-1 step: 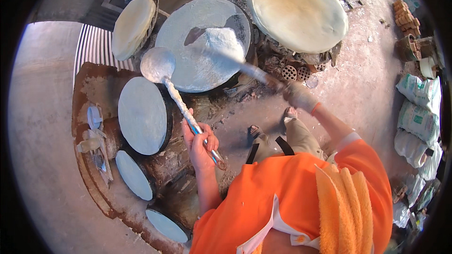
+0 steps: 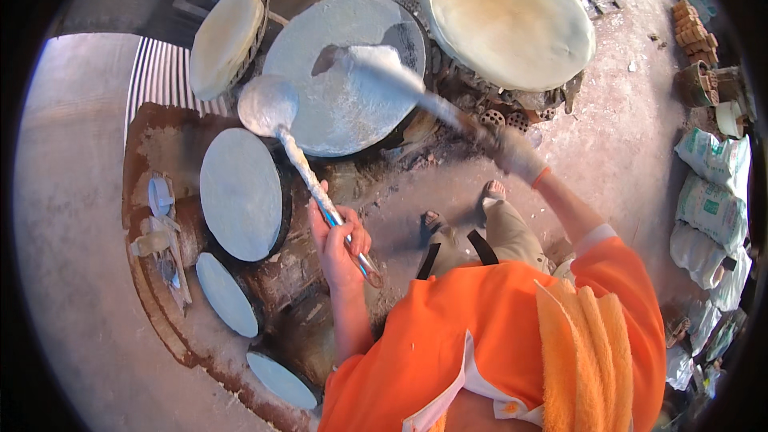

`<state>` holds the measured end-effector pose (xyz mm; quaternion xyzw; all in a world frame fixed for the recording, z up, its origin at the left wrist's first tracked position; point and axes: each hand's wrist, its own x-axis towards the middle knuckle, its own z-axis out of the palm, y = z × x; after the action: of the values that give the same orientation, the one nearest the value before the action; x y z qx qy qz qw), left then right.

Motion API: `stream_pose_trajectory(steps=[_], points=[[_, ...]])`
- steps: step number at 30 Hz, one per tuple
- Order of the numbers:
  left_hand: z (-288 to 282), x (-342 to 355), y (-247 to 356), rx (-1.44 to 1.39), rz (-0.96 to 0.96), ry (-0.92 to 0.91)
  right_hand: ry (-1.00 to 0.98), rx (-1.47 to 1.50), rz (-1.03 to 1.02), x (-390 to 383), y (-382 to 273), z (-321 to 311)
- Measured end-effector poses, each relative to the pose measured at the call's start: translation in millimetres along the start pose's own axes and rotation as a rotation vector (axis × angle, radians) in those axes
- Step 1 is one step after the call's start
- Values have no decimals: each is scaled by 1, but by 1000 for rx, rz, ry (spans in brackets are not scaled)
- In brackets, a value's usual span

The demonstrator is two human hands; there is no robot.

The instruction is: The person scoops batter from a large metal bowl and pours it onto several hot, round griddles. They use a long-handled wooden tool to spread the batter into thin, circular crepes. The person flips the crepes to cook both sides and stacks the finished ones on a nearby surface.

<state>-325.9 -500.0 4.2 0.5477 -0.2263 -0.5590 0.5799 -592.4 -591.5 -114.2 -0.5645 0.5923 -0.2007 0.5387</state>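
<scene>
My left hand (image 2: 340, 242) is closed around the handle of a long metal ladle (image 2: 269, 108). The ladle's round, white-coated bowl hangs over the near left rim of a large round vat (image 2: 298, 42), which is filled with pale whitish material. My right hand (image 2: 516, 154), in a dirty work glove, grips a long-handled tool (image 2: 448, 110) blurred by motion. The tool's far end reaches into the vat beside a white patch (image 2: 374, 54); I cannot make out its shape. A darker grey gap shows in the vat's surface left of that patch.
Pale domed rounds stand at the back right (image 2: 512, 20) and back left (image 2: 226, 44). Several vats with pale surfaces (image 2: 242, 194) line the brick stove (image 2: 160, 136) on my left. White sacks (image 2: 712, 204) and bricks (image 2: 693, 28) lie along the right side. Perforated briquettes (image 2: 518, 120) sit below the back round.
My right hand and the blurred tool have shifted slightly right and toward me. The ladle in my left hand stays almost in place.
</scene>
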Motion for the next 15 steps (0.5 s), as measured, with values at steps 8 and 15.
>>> stream_pose_trajectory(steps=[8,15], points=[[20,18,1,176,-95,-43,-92,-23,201,41,-9,0],[-10,58,24,32,-232,-189,532,-955,-22,155,-44,20]])
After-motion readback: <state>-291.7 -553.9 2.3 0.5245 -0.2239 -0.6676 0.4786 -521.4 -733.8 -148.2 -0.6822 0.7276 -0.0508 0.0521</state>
